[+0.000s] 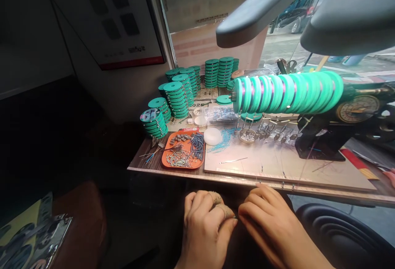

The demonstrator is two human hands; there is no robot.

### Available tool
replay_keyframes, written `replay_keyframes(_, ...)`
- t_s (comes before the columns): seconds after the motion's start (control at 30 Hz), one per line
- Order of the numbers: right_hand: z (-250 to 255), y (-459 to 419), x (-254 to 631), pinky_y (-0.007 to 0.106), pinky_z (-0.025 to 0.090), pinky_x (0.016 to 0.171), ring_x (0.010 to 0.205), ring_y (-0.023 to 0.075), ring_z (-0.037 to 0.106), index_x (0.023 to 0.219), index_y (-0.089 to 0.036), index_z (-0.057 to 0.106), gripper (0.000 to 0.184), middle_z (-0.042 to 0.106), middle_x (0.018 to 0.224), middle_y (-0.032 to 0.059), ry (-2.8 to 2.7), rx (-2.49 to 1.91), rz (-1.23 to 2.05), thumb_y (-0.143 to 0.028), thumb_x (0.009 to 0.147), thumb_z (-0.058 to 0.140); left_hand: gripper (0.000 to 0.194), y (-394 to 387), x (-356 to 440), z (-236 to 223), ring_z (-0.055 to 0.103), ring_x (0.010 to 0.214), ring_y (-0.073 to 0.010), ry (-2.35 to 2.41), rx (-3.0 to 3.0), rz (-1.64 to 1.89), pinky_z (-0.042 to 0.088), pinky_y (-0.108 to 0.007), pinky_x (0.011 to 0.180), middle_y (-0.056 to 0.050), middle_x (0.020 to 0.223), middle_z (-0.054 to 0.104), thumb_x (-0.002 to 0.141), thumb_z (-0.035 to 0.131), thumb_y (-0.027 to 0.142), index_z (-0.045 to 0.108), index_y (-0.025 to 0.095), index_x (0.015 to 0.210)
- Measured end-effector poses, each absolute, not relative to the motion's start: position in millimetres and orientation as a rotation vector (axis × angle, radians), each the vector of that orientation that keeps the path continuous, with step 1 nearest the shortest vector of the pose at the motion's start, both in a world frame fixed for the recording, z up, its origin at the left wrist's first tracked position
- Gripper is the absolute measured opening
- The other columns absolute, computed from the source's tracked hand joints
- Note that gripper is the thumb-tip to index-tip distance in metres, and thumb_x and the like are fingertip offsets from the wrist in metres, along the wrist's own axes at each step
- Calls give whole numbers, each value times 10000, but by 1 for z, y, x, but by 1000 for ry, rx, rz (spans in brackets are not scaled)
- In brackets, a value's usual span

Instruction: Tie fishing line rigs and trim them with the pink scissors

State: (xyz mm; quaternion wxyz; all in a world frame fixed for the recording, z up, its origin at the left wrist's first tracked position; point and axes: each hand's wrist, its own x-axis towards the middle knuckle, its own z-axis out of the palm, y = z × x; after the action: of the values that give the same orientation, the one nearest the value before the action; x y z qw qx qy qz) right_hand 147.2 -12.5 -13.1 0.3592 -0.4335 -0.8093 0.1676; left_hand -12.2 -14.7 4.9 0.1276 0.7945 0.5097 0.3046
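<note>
My left hand [205, 223] and my right hand [271, 223] are held close together just below the front edge of the workbench [277, 186]. The left hand's fingers are curled, with tan tape wrapped round two fingertips [220, 205]. The right hand's fingers are pinched toward the left hand. Something very thin sits between the fingertips; I cannot make it out. A fine line [262, 170] runs down from the bench toward the hands. Above them a row of green spools [286, 92] sits on a horizontal spindle.
Stacks of green spools [177, 96] stand at the back left. An orange tray [185, 150] holds small metal parts and blue pieces. A white round lid [212, 136], a small dish [247, 136] and a black machine [339, 125] stand on the bench. A black chair [342, 232] is at right.
</note>
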Motion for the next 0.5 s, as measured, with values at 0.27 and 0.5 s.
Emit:
replay_keyframes(0.27,-6,-12,147,320,362,697,690,167,439,699,-197,539,234,505,651,9,-2127,-1104,344,-142,868,386,106,-16,-15,5,545,742,-147,1456,2337,842,356,-323,700,13,743,614,717,628,112,626,218,717)
replay_keyframes(0.5,-8,-12,145,318,363,678,683,168,440,668,-191,516,266,499,640,13,-2126,-1107,368,-131,872,356,115,-14,-13,6,543,732,-139,1443,2350,849,354,-317,693,21,731,605,695,650,104,622,215,696)
